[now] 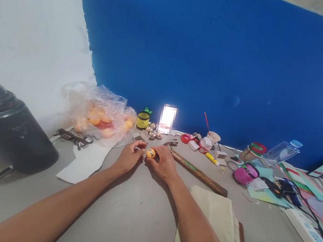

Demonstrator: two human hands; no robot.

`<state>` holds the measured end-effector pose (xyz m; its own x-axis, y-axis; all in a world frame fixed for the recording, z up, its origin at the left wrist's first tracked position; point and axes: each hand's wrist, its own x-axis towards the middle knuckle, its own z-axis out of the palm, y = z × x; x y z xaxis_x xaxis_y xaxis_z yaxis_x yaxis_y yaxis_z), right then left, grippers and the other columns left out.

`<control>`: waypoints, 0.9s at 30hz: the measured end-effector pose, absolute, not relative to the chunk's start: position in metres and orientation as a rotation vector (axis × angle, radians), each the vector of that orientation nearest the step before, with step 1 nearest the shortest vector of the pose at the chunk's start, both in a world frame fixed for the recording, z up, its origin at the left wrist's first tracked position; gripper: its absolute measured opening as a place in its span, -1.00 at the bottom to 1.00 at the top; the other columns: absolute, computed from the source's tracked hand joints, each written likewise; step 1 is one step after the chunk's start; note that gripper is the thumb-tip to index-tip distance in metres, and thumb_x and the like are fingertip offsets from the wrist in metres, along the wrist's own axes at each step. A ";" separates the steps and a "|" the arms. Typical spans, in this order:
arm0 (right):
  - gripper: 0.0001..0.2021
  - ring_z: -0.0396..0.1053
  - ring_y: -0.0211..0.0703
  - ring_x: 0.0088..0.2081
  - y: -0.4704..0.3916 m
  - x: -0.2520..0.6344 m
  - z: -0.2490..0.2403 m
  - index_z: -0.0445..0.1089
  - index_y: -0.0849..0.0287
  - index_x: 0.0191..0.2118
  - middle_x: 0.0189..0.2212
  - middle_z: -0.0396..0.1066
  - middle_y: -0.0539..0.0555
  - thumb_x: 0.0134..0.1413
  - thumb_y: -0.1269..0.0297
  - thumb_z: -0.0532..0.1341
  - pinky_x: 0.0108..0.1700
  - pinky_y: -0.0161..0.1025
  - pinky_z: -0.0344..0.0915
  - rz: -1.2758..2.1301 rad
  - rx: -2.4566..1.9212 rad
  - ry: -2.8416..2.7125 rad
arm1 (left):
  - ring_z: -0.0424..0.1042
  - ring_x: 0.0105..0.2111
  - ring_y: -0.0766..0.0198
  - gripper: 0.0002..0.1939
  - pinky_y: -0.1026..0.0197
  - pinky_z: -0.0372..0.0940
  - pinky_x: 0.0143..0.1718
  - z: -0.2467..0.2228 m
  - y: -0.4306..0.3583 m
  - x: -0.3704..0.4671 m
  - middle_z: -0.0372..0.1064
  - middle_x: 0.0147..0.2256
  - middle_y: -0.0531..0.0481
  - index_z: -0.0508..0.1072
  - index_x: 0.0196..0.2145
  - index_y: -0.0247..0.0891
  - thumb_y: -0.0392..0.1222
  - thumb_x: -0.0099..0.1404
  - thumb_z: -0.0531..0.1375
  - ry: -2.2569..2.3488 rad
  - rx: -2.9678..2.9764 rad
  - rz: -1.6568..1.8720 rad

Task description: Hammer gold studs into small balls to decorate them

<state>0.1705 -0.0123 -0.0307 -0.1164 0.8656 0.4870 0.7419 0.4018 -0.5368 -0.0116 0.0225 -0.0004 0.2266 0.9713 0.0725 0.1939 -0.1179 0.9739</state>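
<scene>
My right hand [164, 163] is closed around a small orange ball with a printed cartoon face [150, 153], just above or on the grey table. Only the ball's near side shows between thumb and fingers. Close beside it on the left, my left hand [129, 158] has its fingers loosely bent and slightly apart, with nothing visible in them. A small open box [144, 136] sits just beyond the left fingertips. Behind the right hand lies a hammer [199, 172], its wooden handle slanting to the right and its head partly hidden by the hand.
Shiny metallic balls [152, 133] and a yellow pot [142, 120] stand by the blue wall. Left are a plastic bag of orange balls [103, 117], glasses [74, 138] and a dark bottle [8, 128]. Right are a folded cloth [210, 216], a paper cup [213, 137] and a power strip [307, 232].
</scene>
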 end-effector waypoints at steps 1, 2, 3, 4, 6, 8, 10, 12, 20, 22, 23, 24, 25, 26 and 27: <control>-0.75 0.36 0.01 -0.04 -0.012 0.171 -0.031 0.51 0.10 -0.05 -0.15 0.48 0.09 0.15 0.30 0.39 0.04 -0.10 0.29 0.186 -1.384 -1.876 | 0.46 -0.49 0.21 -0.63 0.18 0.35 -0.43 0.004 0.025 -0.015 0.55 -0.34 -0.08 0.52 -0.15 -0.26 0.01 0.16 0.23 1.196 1.531 1.031; -0.75 0.36 0.01 -0.05 -0.011 0.172 -0.032 0.51 0.10 -0.05 -0.15 0.47 0.09 0.14 0.30 0.38 0.03 -0.10 0.29 0.169 -1.390 -1.861 | 0.46 -0.49 0.20 -0.65 0.19 0.33 -0.44 0.010 0.028 -0.018 0.53 -0.39 -0.05 0.53 -0.17 -0.25 0.01 0.17 0.22 1.252 1.540 1.059; -0.75 0.36 0.01 -0.06 -0.010 0.173 -0.032 0.51 0.10 -0.05 -0.15 0.47 0.09 0.13 0.31 0.38 0.02 -0.11 0.29 0.153 -1.395 -1.847 | 0.45 -0.48 0.20 -0.67 0.20 0.31 -0.44 0.015 0.032 -0.022 0.51 -0.43 -0.04 0.54 -0.20 -0.24 0.01 0.18 0.21 1.309 1.553 1.093; -0.75 0.36 0.01 -0.07 -0.010 0.174 -0.033 0.52 0.10 -0.05 -0.15 0.46 0.10 0.12 0.31 0.38 0.02 -0.11 0.29 0.140 -1.399 -1.836 | 0.46 -0.47 0.19 -0.69 0.21 0.30 -0.44 0.021 0.037 -0.026 0.50 -0.44 -0.03 0.55 -0.22 -0.24 0.01 0.19 0.19 1.364 1.573 1.123; -0.75 0.36 0.00 -0.07 -0.008 0.174 -0.034 0.52 0.10 -0.06 -0.15 0.46 0.10 0.12 0.31 0.37 0.01 -0.12 0.28 0.123 -1.405 -1.821 | 0.47 -0.43 0.17 -0.72 0.21 0.29 -0.42 0.031 0.047 -0.031 0.51 -0.44 -0.04 0.55 -0.28 -0.25 -0.02 0.20 0.18 1.421 1.682 1.094; -0.75 0.35 0.00 -0.08 -0.007 0.175 -0.035 0.52 0.11 -0.06 -0.16 0.46 0.11 0.12 0.31 0.37 0.00 -0.12 0.28 0.115 -1.413 -1.823 | 0.49 -0.39 0.17 -0.77 0.21 0.29 -0.35 0.039 0.058 -0.031 0.54 -0.42 -0.05 0.56 -0.35 -0.26 -0.07 0.21 0.17 1.430 1.889 0.985; -0.75 0.35 0.01 -0.08 -0.006 0.175 -0.036 0.52 0.11 -0.06 -0.16 0.46 0.11 0.12 0.30 0.37 0.00 -0.12 0.28 0.104 -1.418 -1.836 | 0.50 -0.33 0.16 -0.79 0.22 0.27 -0.31 0.044 0.068 -0.025 0.58 -0.36 -0.06 0.57 -0.37 -0.24 -0.16 0.22 0.15 1.462 2.131 0.797; -0.75 0.34 0.01 -0.09 -0.006 0.175 -0.036 0.52 0.12 -0.06 -0.17 0.45 0.11 0.12 0.29 0.36 0.00 -0.12 0.27 0.087 -1.418 -1.848 | 0.52 -0.26 0.13 -0.80 0.22 0.25 -0.31 0.047 0.076 -0.016 0.61 -0.28 -0.09 0.60 -0.36 -0.23 -0.24 0.22 0.15 1.575 2.317 0.554; -0.77 0.33 0.03 -0.06 -0.006 0.177 -0.032 0.52 0.12 -0.08 -0.17 0.44 0.12 0.13 0.27 0.35 0.03 -0.09 0.26 0.110 -1.443 -1.871 | 0.54 -0.32 0.02 -0.94 0.19 0.21 -0.33 0.047 0.085 0.007 0.53 -0.43 -0.16 0.53 -0.53 -0.25 -0.29 0.08 0.27 1.661 2.452 0.185; -0.77 0.33 0.03 -0.06 -0.005 0.177 -0.031 0.52 0.12 -0.08 -0.17 0.45 0.12 0.13 0.27 0.35 0.03 -0.09 0.26 0.122 -1.439 -1.871 | 0.54 -0.32 0.00 -0.94 0.17 0.22 -0.33 0.047 0.085 0.008 0.53 -0.43 -0.17 0.52 -0.53 -0.25 -0.29 0.07 0.26 1.660 2.451 0.177; -0.77 0.33 0.02 -0.07 -0.005 0.177 -0.031 0.52 0.12 -0.08 -0.18 0.45 0.11 0.13 0.28 0.35 0.03 -0.09 0.26 0.125 -1.435 -1.869 | 0.54 -0.31 -0.01 -0.93 0.17 0.23 -0.33 0.047 0.085 0.008 0.53 -0.43 -0.18 0.52 -0.54 -0.25 -0.29 0.07 0.25 1.661 2.448 0.171; -0.78 0.32 0.02 -0.07 -0.004 0.177 -0.032 0.52 0.12 -0.08 -0.18 0.45 0.11 0.13 0.28 0.35 0.02 -0.10 0.26 0.126 -1.431 -1.866 | 0.55 -0.31 -0.02 -0.93 0.16 0.24 -0.32 0.047 0.085 0.008 0.53 -0.43 -0.19 0.51 -0.54 -0.25 -0.29 0.08 0.25 1.660 2.446 0.168; -0.78 0.32 0.02 -0.08 -0.004 0.177 -0.032 0.52 0.11 -0.09 -0.18 0.45 0.11 0.13 0.28 0.35 0.02 -0.10 0.26 0.125 -1.427 -1.863 | 0.55 -0.31 -0.02 -0.92 0.16 0.25 -0.31 0.047 0.085 0.009 0.53 -0.43 -0.19 0.51 -0.54 -0.25 -0.29 0.08 0.25 1.656 2.446 0.166; -0.79 0.32 0.01 -0.08 -0.004 0.177 -0.032 0.52 0.11 -0.09 -0.19 0.45 0.10 0.13 0.28 0.35 0.01 -0.11 0.26 0.123 -1.423 -1.860 | 0.55 -0.30 -0.03 -0.92 0.16 0.25 -0.30 0.047 0.086 0.009 0.53 -0.43 -0.19 0.50 -0.55 -0.25 -0.29 0.09 0.25 1.651 2.448 0.164; -0.79 0.32 0.01 -0.08 -0.004 0.177 -0.033 0.52 0.11 -0.10 -0.19 0.45 0.10 0.13 0.28 0.35 0.01 -0.11 0.26 0.120 -1.418 -1.860 | 0.55 -0.29 -0.03 -0.91 0.15 0.26 -0.29 0.046 0.087 0.009 0.53 -0.43 -0.19 0.50 -0.55 -0.25 -0.28 0.09 0.25 1.644 2.450 0.162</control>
<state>0.1771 -0.0044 -0.0328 -0.0748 0.8527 0.5170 0.7790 0.3736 -0.5036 0.0090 0.0870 0.0461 0.3806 0.9246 -0.0135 0.9043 -0.3691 0.2144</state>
